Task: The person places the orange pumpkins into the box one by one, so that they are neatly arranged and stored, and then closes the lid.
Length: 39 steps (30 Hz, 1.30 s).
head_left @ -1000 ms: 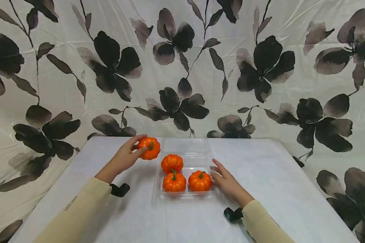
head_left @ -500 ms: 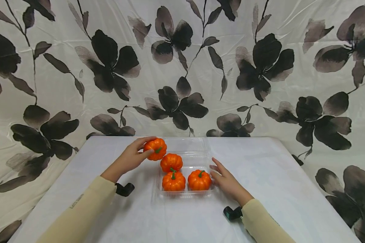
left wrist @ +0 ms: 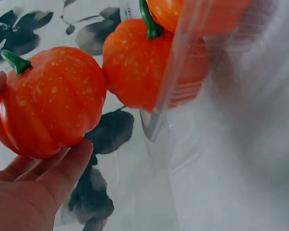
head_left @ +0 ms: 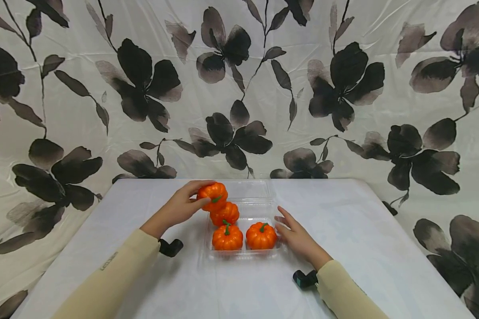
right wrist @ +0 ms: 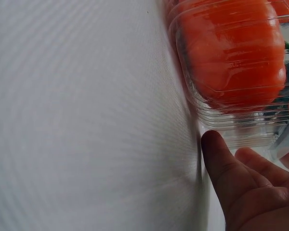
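Observation:
My left hand [head_left: 178, 207] grips a small orange pumpkin [head_left: 213, 194] with a green stem, thumb on the near side and fingers over the far side. In the left wrist view this held pumpkin [left wrist: 53, 103] is up beside the container, its side right at another pumpkin [left wrist: 135, 67]. The clear plastic container [head_left: 257, 212] bears three pumpkins: one back left, one front left [head_left: 227, 238], one front right [head_left: 261, 236]. The held one overlaps the back left pumpkin [head_left: 227, 215] in the head view. My right hand [head_left: 297, 239] rests at the container's right wall, fingers extended.
The container's clear lid [head_left: 249, 190] lies folded back toward the far table edge. A white cloth covers the table [head_left: 343, 221]. Behind it hangs a floral curtain [head_left: 279, 146]. A black wrist camera [head_left: 170, 248] sits below my left wrist, another [head_left: 304, 280] below the right.
My left hand has moved right with the pumpkin, from left of the container to over its back left part. My right hand stays at the right wall.

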Available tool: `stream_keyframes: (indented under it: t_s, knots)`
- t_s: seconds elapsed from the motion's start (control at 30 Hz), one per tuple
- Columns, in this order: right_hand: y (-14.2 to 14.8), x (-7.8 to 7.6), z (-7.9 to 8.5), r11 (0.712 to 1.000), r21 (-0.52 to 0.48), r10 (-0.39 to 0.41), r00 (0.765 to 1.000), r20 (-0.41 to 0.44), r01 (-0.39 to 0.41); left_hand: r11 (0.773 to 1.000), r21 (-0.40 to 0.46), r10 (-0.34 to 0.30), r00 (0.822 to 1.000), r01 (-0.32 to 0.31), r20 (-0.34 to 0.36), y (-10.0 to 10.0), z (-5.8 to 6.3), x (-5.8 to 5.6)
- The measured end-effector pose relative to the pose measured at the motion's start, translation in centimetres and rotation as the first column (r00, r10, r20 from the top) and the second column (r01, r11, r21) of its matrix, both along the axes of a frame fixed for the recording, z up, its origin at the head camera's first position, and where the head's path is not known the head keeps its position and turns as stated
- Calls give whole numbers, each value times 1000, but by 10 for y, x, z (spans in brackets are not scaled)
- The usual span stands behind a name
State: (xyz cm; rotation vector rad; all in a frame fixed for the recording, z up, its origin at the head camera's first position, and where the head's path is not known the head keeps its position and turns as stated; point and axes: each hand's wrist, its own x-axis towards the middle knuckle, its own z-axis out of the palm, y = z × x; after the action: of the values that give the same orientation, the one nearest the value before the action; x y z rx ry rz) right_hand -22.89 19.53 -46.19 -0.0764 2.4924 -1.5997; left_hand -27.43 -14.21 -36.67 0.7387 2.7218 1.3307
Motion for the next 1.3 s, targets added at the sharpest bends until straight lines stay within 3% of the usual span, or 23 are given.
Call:
stream_keyframes:
  t_s: [0.3, 0.57, 0.9, 1.1, 1.3]
  knots:
    - [0, 0, 0, 1000, -3, 1, 1000, -5, -1, 999, -9, -52, 999, 52, -16, 16, 1, -4]
    - [-1, -1, 2, 1000, -1, -6, 1000, 9, 6, 991, -50, -125, 990, 122, -71, 33, 3, -6]
    - [1, -3, 1, 1000, 1, -10, 1000, 11, 10, 982, -84, -172, 983, 166, -65, 57, 3, -12]
    - [1, -3, 1, 1000, 1, -5, 1000, 11, 5, 977, -126, -179, 982, 171, -58, 71, 2, -15]
    - [1, -2, 1, 1000, 0, 3, 1000, 9, -3, 973, -191, -145, 988, 133, -50, 83, 3, -14]
